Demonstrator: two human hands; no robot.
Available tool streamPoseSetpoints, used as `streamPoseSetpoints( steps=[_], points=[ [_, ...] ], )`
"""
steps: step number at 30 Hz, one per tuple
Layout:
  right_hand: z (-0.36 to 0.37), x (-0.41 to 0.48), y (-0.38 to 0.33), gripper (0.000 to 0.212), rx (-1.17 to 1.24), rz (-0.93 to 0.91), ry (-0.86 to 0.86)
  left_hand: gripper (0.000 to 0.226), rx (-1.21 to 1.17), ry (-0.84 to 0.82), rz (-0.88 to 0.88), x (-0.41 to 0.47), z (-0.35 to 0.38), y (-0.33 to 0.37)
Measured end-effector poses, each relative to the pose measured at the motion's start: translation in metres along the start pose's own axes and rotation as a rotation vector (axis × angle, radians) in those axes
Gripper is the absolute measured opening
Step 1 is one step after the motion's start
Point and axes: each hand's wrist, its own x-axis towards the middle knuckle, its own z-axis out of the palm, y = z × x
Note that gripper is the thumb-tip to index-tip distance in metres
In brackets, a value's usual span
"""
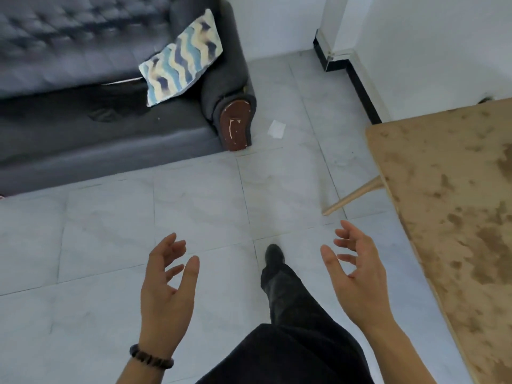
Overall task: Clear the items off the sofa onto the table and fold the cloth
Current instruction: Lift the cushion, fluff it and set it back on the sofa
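The pale tiled floor (138,231) fills the middle of the view; the dark grey sofa (83,139) lies at ten o'clock, its tufted back blurred and its left part cut off by the frame edge; its armrest (235,128), with a worn brown front, ends toward twelve o'clock. The table (457,203) sits at three o'clock, tan and mottled with darker blotches, cut off at the right and bottom edges; well apart from the sofa. A dark trouser leg (291,314) runs up from six o'clock, ending in a black shoe (274,254) planted on the tiles between the two hands. A cushion (181,58) with blue and cream wavy stripes leans tilted in the sofa's corner at eleven o'clock, against the back and the armrest. On the seat just left of the cushion is a darker rumpled patch (110,106); whether it is a cloth or only shadow cannot be told. The left hand (166,289) hangs at seven o'clock above the floor, palm turned inward, fingers loosely curved and spread, thumb apart; it holds nothing. The right hand (357,275) is at five o'clock, mirrored, palm inward, fingers relaxed and parted, empty, near the table's edge but not touching it. One slanted wooden table leg (352,196) shows under the table's near corner; the others are hidden. A dark beaded bracelet (151,357) circles the left wrist; a small white paper scrap (276,129) lies on the floor just beside the armrest.
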Motion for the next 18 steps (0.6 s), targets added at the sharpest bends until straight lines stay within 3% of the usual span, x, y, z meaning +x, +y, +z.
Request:
streamPoseSetpoints(
  steps=[9,18],
  points=[
    [0.083,0.226,-0.11,0.052,-0.031,-0.144,-0.229,0.044,-0.043,0.173,-0.085,0.178,-0.014,0.064],
    [0.235,0.402,-0.183,0.05,-0.154,-0.27,-0.373,0.044,-0.131,0.294,-0.199,0.376,-0.024,0.033]
  ],
)
